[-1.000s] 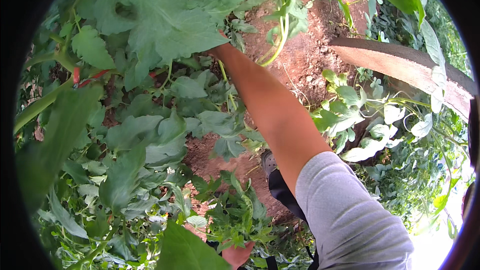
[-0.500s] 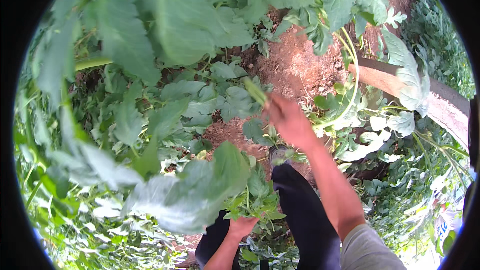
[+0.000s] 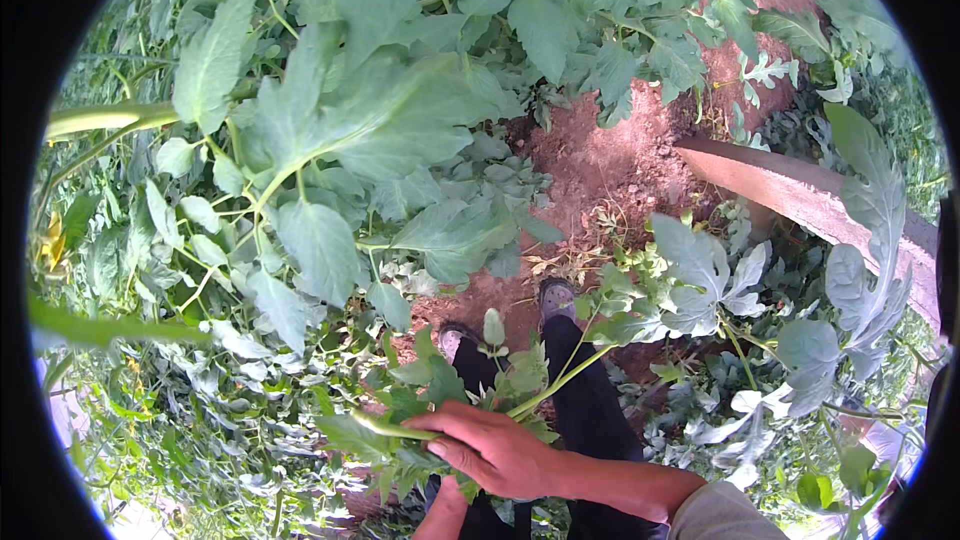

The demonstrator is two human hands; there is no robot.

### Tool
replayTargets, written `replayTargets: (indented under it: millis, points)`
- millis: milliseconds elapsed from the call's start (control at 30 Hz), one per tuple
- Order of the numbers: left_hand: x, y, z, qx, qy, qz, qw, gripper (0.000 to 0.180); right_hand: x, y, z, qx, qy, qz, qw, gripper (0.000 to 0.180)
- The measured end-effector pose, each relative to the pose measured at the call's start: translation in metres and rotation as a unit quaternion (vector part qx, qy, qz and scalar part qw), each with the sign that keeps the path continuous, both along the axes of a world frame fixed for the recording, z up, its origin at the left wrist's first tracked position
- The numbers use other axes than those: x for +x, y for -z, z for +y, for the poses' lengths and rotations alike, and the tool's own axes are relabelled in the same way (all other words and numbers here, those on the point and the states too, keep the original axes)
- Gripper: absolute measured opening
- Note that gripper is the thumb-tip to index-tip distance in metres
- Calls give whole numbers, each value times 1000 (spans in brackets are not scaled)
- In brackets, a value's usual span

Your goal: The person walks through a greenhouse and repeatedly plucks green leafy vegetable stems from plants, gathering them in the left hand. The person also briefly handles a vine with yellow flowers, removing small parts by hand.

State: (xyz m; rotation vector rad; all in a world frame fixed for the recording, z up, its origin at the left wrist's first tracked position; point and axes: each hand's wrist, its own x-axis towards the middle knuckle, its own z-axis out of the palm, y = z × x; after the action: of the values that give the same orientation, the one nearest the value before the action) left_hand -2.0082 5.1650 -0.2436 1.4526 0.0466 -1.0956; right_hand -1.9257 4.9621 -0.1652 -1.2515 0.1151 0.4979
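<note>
Since half a second ago the right hand (image 3: 500,452) has dropped back from the red soil (image 3: 590,155) toward the body. Now its grip is pinched around a bunch of leafy green stems (image 3: 440,410) just above the dark trousers (image 3: 585,400). Left hand (image 3: 445,510) peeks out underneath; can't tell its grip.

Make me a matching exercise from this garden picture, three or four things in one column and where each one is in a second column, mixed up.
Things:
1. right hand
2. shoes
3. wooden plank
4. bare soil

Places:
A. slanting along the right side
B. red-brown patch above the feet
C. low in the middle, gripping a leafy stem
D. at the ends of the dark trouser legs

Pairs: 1-C, 2-D, 3-A, 4-B
</note>
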Motion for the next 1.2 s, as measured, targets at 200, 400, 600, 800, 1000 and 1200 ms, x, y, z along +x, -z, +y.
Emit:
replayTargets:
  millis: [200, 400, 600, 800, 1000, 1200]
  points:
    - [48, -49, 19, -99, 94, -2, 991, 52, 4, -99, 44, 57, -25, -146, 987, 31]
    - [50, -98, 34, -137, 117, -13, 984, 49, 11, -174, 65, 164, -116, -116, 973, 31]
    - [26, -150, 39, -117, 15, -53, 992, 46, 34, -246, 73, 72, -165, -142, 973, 34]
    - [18, -182, 45, -88, -139, -100, 981, 43, 52, -306, 76, 103, -66, -32, 992, 39]
    - [18, -188, 73, -90, -115, -131, 981, 40, 49, -365, 66, 159, 69, -7, 985, 40]
    - [-28, -160, 122, 59, -103, -206, 971, 45, 94, -363, 43, -73, 232, -9, 970, 29]
